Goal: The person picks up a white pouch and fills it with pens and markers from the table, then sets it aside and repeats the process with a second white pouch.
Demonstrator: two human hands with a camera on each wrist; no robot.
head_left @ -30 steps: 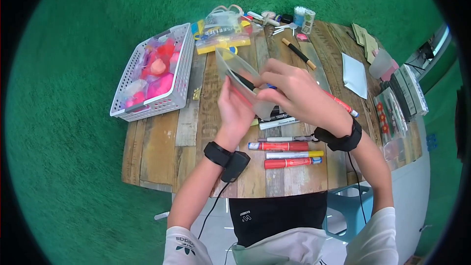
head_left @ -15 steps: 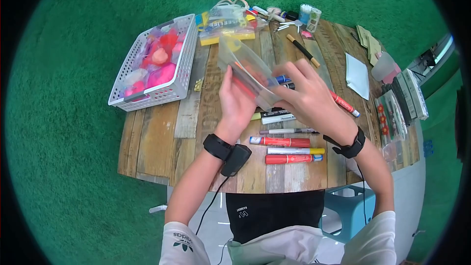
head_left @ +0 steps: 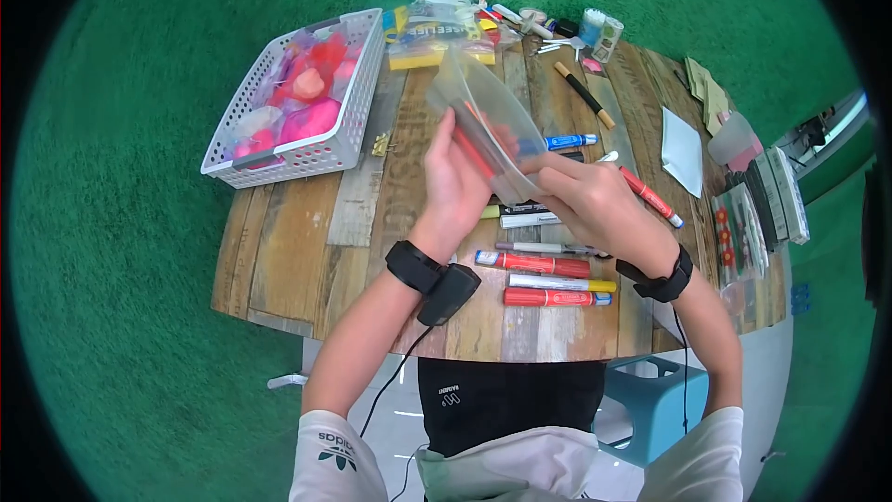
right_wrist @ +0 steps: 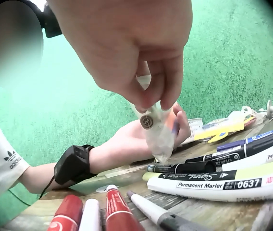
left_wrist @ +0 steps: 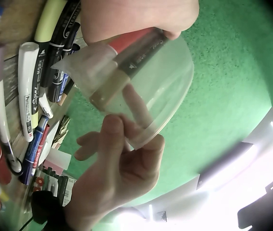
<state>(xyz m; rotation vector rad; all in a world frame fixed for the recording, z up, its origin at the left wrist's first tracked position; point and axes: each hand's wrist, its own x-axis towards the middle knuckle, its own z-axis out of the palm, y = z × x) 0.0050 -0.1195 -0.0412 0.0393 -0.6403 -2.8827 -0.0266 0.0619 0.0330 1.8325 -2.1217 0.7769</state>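
My left hand point(head_left: 452, 181) holds a translucent pouch point(head_left: 483, 98) tilted above the table. A red marker point(left_wrist: 127, 41) and a black marker with a tan end point(left_wrist: 139, 55) lie inside it, showing through the wall in the left wrist view. At the pouch's near right end, my right hand point(head_left: 595, 200) pinches the edge between thumb and fingers. The right wrist view shows the same pinch from behind, with the left hand point(right_wrist: 131, 139) farther back. Under the hands lie a white permanent marker point(right_wrist: 208, 187) and a black and yellow-green marker point(right_wrist: 223, 174).
Red markers point(head_left: 544, 265) and a yellow-ended white marker point(head_left: 562, 283) lie near the front edge. A blue marker point(head_left: 571, 141) and a black-and-tan marker point(head_left: 583, 95) lie farther back. A white basket point(head_left: 307, 167) of pink items stands left; a white packet point(head_left: 681, 153) lies right.
The right fingers were at the pouch mouth on the black marker; they have let it go and now pinch the pouch's edge. The left hand keeps its hold.
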